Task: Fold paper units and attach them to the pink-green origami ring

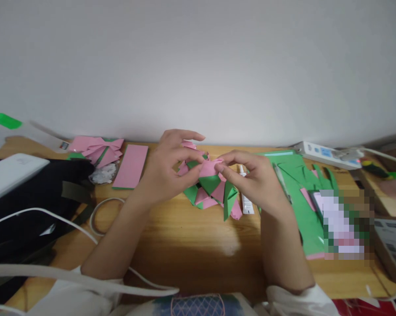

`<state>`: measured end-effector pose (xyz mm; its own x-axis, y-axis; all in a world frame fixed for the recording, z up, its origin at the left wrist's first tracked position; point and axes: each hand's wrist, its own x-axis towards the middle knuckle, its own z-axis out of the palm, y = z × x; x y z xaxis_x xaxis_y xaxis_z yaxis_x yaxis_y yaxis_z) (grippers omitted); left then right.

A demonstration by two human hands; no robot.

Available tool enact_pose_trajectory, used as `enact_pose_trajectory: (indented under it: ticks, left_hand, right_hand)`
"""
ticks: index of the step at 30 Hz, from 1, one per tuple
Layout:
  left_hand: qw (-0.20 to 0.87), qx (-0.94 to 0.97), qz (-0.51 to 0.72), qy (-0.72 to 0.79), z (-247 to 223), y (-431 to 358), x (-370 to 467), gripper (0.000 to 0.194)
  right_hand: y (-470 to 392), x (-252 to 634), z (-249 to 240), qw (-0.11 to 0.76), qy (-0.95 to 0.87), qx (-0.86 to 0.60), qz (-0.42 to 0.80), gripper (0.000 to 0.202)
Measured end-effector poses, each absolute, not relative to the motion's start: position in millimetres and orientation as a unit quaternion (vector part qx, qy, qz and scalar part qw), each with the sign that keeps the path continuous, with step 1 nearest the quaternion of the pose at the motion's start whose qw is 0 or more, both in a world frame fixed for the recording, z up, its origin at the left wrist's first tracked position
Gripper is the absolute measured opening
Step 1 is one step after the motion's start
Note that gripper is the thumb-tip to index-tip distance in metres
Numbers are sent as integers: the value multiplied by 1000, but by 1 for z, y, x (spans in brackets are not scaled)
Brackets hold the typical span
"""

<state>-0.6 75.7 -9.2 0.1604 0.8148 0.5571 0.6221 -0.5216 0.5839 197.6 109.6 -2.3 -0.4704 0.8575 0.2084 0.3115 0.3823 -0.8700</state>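
A folded pink and green paper piece [210,175] is held up over the middle of the wooden table. My left hand [176,164] pinches its left edge between thumb and index finger, with another finger stretched out above. On its right, my right hand [247,173] grips the upper edge between thumb and fingers. Under and behind the piece lies a cluster of folded pink and green paper parts [202,199], partly hidden by my hands. A white tube [247,204] lies just to the right of the cluster, partly behind my right hand.
Left are a pink card [131,166], a pink paper bow [102,149], a tape roll [94,219] and a black bag [30,219]. Right are green sheets [303,219] with paper scraps, tweezers [283,182], a blurred phone [344,226] and a power strip [329,154]. White cables cross the front left.
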Motion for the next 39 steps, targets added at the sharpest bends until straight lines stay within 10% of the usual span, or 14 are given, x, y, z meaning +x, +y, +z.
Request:
enact_pose_trajectory:
  ticks: [21, 39]
  left_hand:
    - [105, 783, 418, 448, -9, 75, 3, 9]
    - [18, 765, 474, 437, -5, 71, 5, 16]
  right_hand:
    - [101, 198, 5, 280, -787, -462, 299, 15]
    - [106, 191, -3, 355, -669, -404, 513, 15]
